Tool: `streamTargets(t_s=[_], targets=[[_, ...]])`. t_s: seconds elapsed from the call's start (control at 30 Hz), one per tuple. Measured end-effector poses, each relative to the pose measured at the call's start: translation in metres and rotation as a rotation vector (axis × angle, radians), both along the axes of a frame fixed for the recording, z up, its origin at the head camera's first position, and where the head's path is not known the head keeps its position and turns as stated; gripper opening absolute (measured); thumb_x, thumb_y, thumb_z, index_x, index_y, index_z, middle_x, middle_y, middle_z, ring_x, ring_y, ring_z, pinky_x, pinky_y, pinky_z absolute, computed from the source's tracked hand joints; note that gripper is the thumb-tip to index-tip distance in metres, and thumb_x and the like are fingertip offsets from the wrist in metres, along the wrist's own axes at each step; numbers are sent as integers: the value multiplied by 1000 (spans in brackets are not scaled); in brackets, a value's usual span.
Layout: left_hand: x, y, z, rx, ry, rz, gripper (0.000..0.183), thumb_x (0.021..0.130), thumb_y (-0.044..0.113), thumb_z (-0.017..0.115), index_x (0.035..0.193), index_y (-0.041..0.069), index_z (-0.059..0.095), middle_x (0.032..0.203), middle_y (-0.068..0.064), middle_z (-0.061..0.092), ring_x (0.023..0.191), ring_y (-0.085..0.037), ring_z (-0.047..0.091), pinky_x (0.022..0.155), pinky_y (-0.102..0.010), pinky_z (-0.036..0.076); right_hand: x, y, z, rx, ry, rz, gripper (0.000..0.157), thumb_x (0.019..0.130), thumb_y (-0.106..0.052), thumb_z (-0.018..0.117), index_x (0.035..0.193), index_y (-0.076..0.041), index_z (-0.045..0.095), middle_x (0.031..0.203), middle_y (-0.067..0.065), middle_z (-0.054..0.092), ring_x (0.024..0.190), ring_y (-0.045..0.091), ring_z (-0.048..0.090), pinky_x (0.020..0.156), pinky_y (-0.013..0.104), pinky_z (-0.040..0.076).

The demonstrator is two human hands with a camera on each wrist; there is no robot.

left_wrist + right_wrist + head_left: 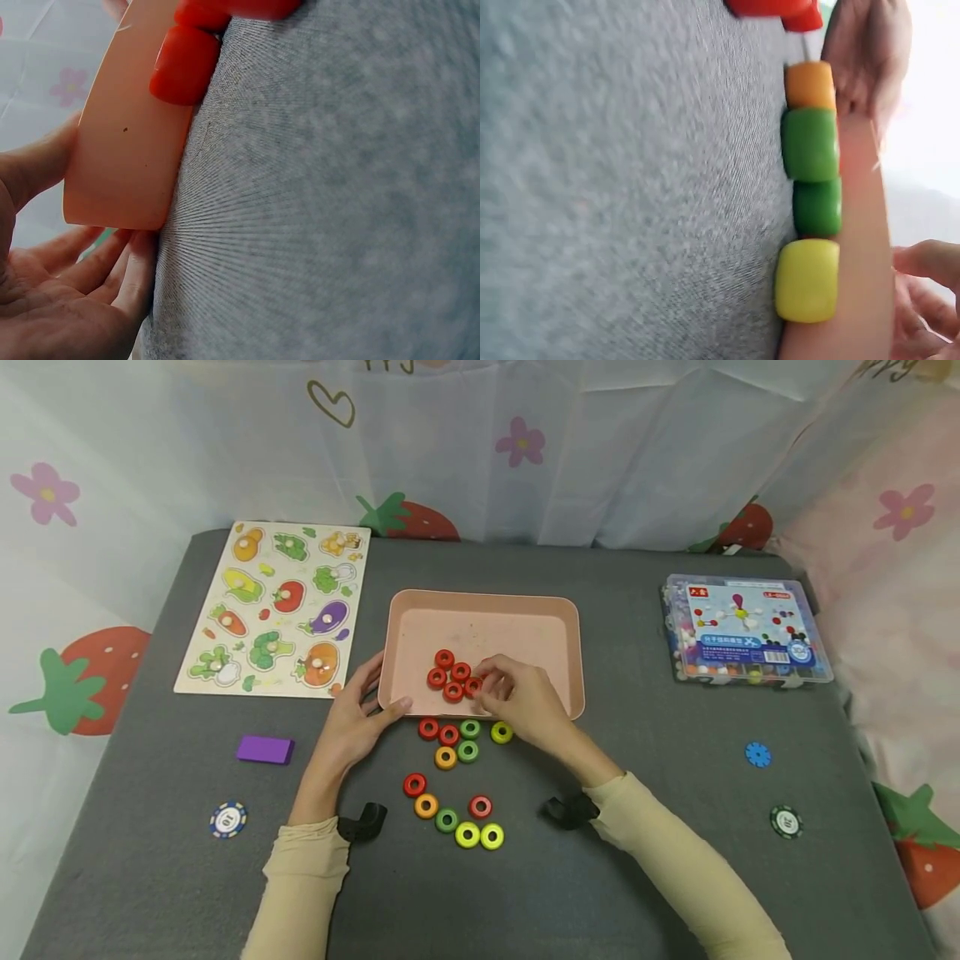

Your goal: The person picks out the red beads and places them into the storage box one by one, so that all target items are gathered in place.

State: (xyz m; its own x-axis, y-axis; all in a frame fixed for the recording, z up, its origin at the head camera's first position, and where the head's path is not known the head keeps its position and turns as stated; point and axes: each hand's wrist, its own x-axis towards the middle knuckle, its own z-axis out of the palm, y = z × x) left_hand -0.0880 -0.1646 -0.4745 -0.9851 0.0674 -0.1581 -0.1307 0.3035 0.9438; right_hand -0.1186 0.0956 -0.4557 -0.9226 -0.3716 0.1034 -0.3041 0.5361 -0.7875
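Observation:
A shallow pink tray (517, 618) lies on the table with several red rings (452, 692) grouped inside. My left hand (351, 722) grips its front left corner, thumb at the front rim and fingers along the outer side. In the left wrist view, those fingers (135, 274) press against the tray's end wall (124, 172). Over the tray's front edge reaches my right hand (528, 702), thumb and forefinger pinching a red ring (472, 687) at the right of the group. Along the tray's front wall sit more rings, including a yellow-green ring (502, 732) below the right hand.
Nearer the front lie several loose rings, among them a yellow ring (467, 835). A vegetable puzzle board (281, 610) is at the back left, above a purple block (265, 749) and poker chip (228, 820). To the right are a plastic box (746, 631), blue disc (757, 754) and green chip (786, 822).

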Motion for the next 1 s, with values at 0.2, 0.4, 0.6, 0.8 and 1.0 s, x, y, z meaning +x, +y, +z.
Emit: streamTargets(t_s=[0.2,0.4,0.6,0.8,1.0], targets=[[0,0,-2,4,3,0,80,92,20,75,158,16,30,158,-13,36,147,-28,34,117,-47,36,20,-4,11,21,62,114,14,87,-13,78,101,-11,74,64,-7,54,55,7,47,50,23,39],[0,0,-1,-7,2,2,80,91,22,75,158,16,30,158,-13,36,147,-28,34,116,-47,37,34,-12,10,134,42,183,13,88,-19,78,101,-16,79,59,-12,54,53,3,48,49,21,37],[0,0,0,-1,8,1,80,91,21,75,158,15,30,158,-13,36,147,-28,34,117,-47,37,43,-20,0,262,-23,160,33,89,-25,78,121,-19,74,55,-12,51,49,3,48,47,22,36],[1,-1,-1,-6,17,2,80,91,22,75,158,15,31,158,-13,36,147,-28,34,117,-47,37,50,-28,-3,300,-52,121,29,87,-27,80,114,-18,75,57,-11,53,51,3,50,47,23,39],[1,0,0,-7,17,-1,80,92,21,75,158,16,31,158,-13,36,147,-28,34,117,-48,37,54,-31,-6,311,-41,134,25,85,-31,80,106,-19,75,58,-11,52,50,2,49,45,23,40]])
